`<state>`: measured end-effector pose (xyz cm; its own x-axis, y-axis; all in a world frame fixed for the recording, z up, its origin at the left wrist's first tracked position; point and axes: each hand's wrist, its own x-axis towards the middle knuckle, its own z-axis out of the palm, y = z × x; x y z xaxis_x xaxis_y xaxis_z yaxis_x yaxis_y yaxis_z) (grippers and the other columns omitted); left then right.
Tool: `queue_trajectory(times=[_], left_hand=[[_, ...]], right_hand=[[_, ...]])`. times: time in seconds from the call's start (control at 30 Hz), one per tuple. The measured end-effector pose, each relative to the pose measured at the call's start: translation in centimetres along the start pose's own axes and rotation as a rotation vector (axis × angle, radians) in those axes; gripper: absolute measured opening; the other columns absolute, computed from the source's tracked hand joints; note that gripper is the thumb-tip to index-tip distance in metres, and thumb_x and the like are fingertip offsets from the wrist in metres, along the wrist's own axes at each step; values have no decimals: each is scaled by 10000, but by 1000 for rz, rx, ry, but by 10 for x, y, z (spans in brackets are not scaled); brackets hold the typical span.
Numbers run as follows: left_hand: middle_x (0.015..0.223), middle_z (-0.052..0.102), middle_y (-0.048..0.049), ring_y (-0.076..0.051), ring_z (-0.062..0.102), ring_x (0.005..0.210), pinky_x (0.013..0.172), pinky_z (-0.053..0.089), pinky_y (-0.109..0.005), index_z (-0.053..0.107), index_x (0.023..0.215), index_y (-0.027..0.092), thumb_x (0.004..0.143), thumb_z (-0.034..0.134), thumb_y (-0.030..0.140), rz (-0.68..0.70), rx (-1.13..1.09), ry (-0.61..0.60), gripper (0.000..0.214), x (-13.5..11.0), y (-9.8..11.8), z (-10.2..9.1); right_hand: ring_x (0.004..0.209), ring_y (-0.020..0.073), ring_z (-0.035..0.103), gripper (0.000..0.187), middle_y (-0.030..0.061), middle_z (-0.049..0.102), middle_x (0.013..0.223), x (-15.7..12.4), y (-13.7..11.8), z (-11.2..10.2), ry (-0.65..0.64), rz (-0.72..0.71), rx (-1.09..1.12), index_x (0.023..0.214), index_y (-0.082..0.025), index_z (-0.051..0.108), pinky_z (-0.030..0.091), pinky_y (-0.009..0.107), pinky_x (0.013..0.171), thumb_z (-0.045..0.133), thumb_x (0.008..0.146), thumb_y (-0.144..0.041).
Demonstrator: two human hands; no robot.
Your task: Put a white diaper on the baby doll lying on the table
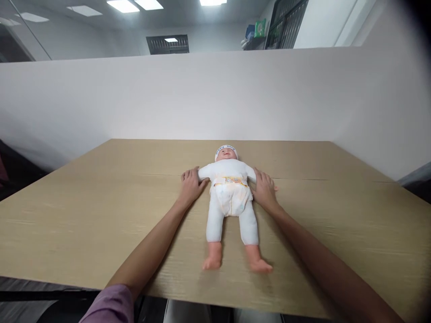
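Observation:
A baby doll (230, 197) in a white suit and a diaper lies on its back in the middle of a light wooden table (84, 211), head away from me and bare feet toward me. My left hand (191, 184) lies flat on the table over the end of the doll's one arm, fingers stretched out. On the other side my right hand (264, 188) rests the same way over the end of the doll's other arm, fingers spread. Both doll hands are hidden under mine.
A white partition wall (134, 98) stands right behind the table's far edge. The near table edge runs below the doll's feet. Dark floor shows beyond the table at left and right.

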<state>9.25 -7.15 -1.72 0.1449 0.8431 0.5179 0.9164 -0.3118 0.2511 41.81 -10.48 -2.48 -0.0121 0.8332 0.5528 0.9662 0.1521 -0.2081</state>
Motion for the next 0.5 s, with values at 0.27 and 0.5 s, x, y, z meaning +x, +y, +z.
queue_trajectory(times=[0.27,0.5], left_hand=[[1047,728,-176,-360,624,1049,907,421,-435,647,1068,151,919,616,487,-152,17,-87,369,-3,29,-25],[906,725,-91,-276,659,789,646,396,-319,582,926,215,800,713,645,-364,-358,-127,468,-58,77,-117]], right_hand=[[1019,310,646,349,161,724,1110,0,-18,-13,-84,107,166,1197,-153,680,481,380,876,540,938,-341],[980,264,665,315,104,741,1111,-42,-30,-76,-155,158,472,1129,-201,691,492,342,817,566,891,-364]])
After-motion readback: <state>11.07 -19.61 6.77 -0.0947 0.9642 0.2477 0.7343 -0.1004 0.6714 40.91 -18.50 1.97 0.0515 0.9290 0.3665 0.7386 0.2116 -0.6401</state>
